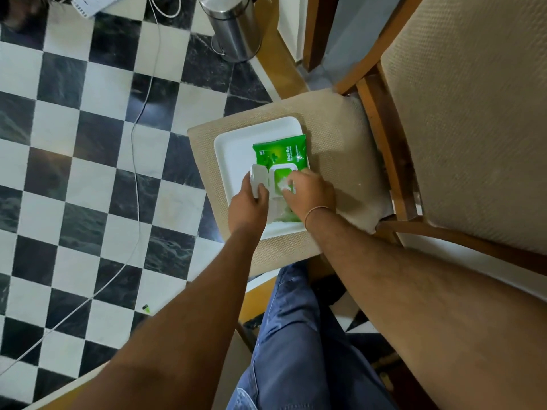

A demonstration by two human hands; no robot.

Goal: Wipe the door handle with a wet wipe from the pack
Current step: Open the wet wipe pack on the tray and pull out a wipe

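A green pack of wet wipes [281, 152] lies on a white rectangular tray [233, 149] on a beige chair seat. Its white flip lid [258, 174] is swung open to the left, and my left hand [248, 207] holds that lid back. My right hand [312, 195] is at the pack's opening, with its fingertips pinched on a white wet wipe [282, 184] that sticks out of it. No door handle is in view.
The wooden chair [381, 113] with beige cushions fills the right side. A steel pedal bin [233, 28] stands on the black-and-white checkered floor behind it. A white cable [137, 179] trails across the floor at left. My blue-jeaned leg [296, 335] is below the seat.
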